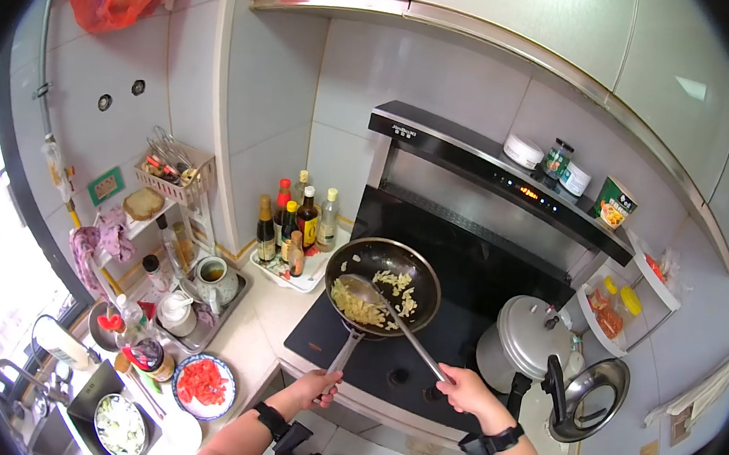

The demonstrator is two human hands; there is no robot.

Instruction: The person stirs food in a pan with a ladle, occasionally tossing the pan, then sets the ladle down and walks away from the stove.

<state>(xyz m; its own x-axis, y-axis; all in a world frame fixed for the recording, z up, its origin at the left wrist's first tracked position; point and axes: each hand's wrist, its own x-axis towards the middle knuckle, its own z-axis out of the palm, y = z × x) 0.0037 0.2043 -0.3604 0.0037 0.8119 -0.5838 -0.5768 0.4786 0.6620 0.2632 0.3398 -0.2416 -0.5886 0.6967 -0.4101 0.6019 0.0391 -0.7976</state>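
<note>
A dark wok sits on the black stove, with pale yellow chopped pieces spread over its left and lower inside and more at the upper right. My left hand is closed round the wok's handle. In my right hand is the handle of a metal ladle, gripped near its end. The ladle's bowl rests among the pieces in the wok.
Left of the stove are a white tray of bottles, a plate of chopped red pieces and a bowl of pale green pieces. A pressure cooker and an upright lid stand on the right.
</note>
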